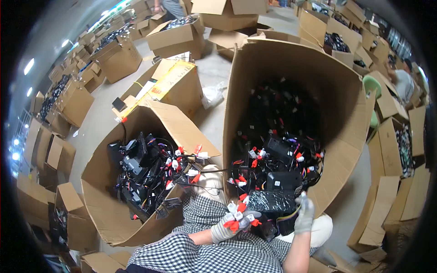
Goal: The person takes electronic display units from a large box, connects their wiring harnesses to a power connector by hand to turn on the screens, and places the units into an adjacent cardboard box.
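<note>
Now my left hand (226, 226) is clenched round a bunch of red and white plugs (237, 217); my right hand (304, 214) pinches the wires (291, 214) beside a black module (271, 201), which lies between both hands, long axis running left to right, nearer the right; it looks ribbed and dark, trailing coloured leads; behind it stands the tall box (337, 104), and the low box (109, 214) sits to my left.
</note>
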